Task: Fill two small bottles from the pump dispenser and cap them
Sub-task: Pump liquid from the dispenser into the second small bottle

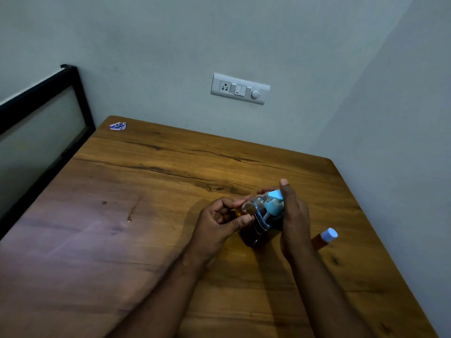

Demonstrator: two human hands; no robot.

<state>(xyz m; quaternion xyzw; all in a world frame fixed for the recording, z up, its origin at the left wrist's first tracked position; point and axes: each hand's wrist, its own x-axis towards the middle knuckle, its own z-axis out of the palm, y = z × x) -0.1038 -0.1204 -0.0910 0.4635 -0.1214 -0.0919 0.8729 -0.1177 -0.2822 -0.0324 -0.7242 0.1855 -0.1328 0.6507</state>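
My left hand (220, 222), centre of frame: fingers pinched around a small clear bottle (253, 206), tilted, mouth up against the spout. My right hand (294, 215), just right of it: wrapped about the pump dispenser (262, 223), blue pump head, amber liquid inside, standing on the table (146, 191). Second small bottle (325, 239), lower right: amber contents, pale blue cap on, beside my right wrist. Sticker (117, 126), table's upper-left corner. Switch plate (240, 88), wall above.
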